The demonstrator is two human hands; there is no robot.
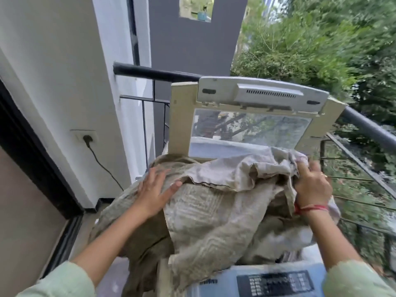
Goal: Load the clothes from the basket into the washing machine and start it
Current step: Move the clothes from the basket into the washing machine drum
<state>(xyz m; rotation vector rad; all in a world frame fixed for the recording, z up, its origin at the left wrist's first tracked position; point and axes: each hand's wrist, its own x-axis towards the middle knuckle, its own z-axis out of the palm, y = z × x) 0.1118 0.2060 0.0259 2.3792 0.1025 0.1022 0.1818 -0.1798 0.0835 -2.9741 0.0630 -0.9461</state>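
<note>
Outdoors on a balcony, with a dark railing (368, 125) and blurred green trees behind it in the upper right of the frame, a top-loading washing machine (214, 146) fills the middle and bottom. Its lid (252, 116) stands raised at the far side, so the opening is free. At the left edge of the frame a plug sits in a wall socket (86, 138), its cable running down toward the machine.

A big heap of beige and olive clothes (214, 206) lies across the top of the machine. Part of it is over the opening, and part hangs over the rim toward the lower left. The left hand (154, 189) lies flat on the heap at centre left, its fingers straight and spread, pressing down. The right hand (312, 185), at centre right, has its fingers curled into a fold of the pale cloth and grips it. No basket is in view.

By the look of it, loading is well under way but not finished: the clothes have reached the machine, yet most of the heap sits above the rim and needs pushing down into the tub, the hanging part included. After that the lid has to come down. The control panel (276, 284), at the bottom of the frame, is untouched, so starting the wash is left to do.
</note>
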